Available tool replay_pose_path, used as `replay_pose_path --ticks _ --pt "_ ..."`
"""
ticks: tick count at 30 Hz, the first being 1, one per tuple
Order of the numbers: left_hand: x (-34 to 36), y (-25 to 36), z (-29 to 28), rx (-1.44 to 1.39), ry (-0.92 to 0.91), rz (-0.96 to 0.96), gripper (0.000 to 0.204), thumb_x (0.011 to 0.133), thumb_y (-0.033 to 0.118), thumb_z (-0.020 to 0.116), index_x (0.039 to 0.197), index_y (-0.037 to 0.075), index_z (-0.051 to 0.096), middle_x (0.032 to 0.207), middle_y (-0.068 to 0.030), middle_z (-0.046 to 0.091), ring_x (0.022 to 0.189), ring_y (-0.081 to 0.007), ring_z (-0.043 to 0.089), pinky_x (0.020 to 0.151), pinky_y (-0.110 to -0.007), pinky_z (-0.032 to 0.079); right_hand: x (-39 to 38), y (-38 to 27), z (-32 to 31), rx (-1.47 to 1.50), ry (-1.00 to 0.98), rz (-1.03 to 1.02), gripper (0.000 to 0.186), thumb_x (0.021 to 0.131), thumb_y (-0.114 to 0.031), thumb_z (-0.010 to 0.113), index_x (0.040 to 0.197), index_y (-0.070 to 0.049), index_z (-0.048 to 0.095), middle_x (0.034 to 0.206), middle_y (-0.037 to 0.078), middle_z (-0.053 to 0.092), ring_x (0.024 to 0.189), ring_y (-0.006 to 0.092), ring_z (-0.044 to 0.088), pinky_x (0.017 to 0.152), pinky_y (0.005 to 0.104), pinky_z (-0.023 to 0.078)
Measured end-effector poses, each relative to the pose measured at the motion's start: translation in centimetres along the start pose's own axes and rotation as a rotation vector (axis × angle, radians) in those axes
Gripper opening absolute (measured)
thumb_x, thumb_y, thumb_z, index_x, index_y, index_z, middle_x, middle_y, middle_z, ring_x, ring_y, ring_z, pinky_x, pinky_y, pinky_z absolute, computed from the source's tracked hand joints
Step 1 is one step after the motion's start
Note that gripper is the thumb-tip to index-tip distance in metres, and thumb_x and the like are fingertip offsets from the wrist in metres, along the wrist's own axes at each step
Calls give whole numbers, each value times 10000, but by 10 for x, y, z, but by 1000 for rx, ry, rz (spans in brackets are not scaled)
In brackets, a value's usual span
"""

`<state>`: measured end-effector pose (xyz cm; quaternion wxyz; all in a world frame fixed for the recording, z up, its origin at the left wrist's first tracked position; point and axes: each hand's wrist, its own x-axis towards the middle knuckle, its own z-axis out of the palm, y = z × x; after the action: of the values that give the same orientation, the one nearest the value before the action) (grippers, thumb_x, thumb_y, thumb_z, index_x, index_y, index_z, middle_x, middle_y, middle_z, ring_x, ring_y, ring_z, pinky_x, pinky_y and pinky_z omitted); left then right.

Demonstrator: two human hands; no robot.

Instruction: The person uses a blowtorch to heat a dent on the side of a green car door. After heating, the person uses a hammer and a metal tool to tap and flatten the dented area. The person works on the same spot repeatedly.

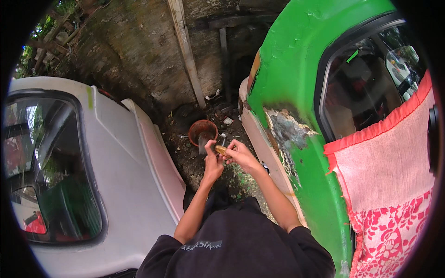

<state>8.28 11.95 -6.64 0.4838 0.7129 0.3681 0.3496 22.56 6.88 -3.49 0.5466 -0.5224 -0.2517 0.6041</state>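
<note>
Dark sleeves and a dark top [241, 241] fill the bottom of the view, and two bare forearms reach forward from them into the narrow gap between two vehicles.

Both hands meet over the dirt. A small yellowish-brown piece [221, 149], flat and short, sits between them, roughly at the middle of the gap and above the littered ground [204, 162]. Fingers of the left hand [213, 163] are curled up around its near end, thumb on top, so the hand is closed in a pinch on it. From the other side, the right hand [241, 155] has its fingertips drawn together on the same piece, also pinching rather than spread. What the piece is made of I cannot tell; it is too small.

Just beyond the hands a reddish-brown round pot [202, 131] stands on the ground with a grey tool handle sticking out of it, near the hands but not touching them.

To the left stands a white vehicle body [120, 176] with a dark window. On the right is a green vehicle body [296, 60], with a patch of flaked paint and bare filler [287, 132] close beside the right forearm. A pink and red floral cloth [394, 185] hangs over its lower window edge. A mossy wall [139, 55] closes the far end.
</note>
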Motion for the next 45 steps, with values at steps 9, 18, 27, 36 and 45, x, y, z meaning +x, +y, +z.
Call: replay_pose_path --ticks 9,18,27,36,45 --pt "-5 18 -32 150 -51 61 816 859 -171 538 1516 187 211 1108 -280 667 995 -446 672 832 -453 530 -17 -12 21 343 58 -141 151 985 -77 582 994 -16 444 1060 248 681 821 229 711 729 339 618" --pt "-10 -21 -31 -80 -129 -137 612 905 -120 564 1380 86 236 1038 -191 699 902 -222 699 760 -318 520 -77 -18 8 616 -75 -227 273 930 52 564 1173 -31 471 1159 241 612 1075 381 675 915 435 597" --pt "8 1 3 -804 -367 -486 350 1027 70 515 1376 44 503 876 -10 507 696 -119 502 514 -242 411 -128 -24 -20 -81 525 -271 294 988 -96 497 1239 -59 348 822 90 538 478 116 512 386 247 371" --pt "-7 22 7 -1041 -592 -736 338 1052 169 475 1377 77 468 842 -6 489 525 -52 343 420 -196 251 -150 -16 -50 -590 973 -301 266 1031 -229 516 1157 4 526 729 162 604 622 266 602 629 393 467" --pt "-2 31 13 -858 -431 -676 231 1053 151 461 1238 25 518 809 0 457 554 -45 341 452 -199 263 -92 -39 -49 -844 1053 -462 198 1035 -161 483 1075 30 510 695 277 623 617 476 629 511 526 454"
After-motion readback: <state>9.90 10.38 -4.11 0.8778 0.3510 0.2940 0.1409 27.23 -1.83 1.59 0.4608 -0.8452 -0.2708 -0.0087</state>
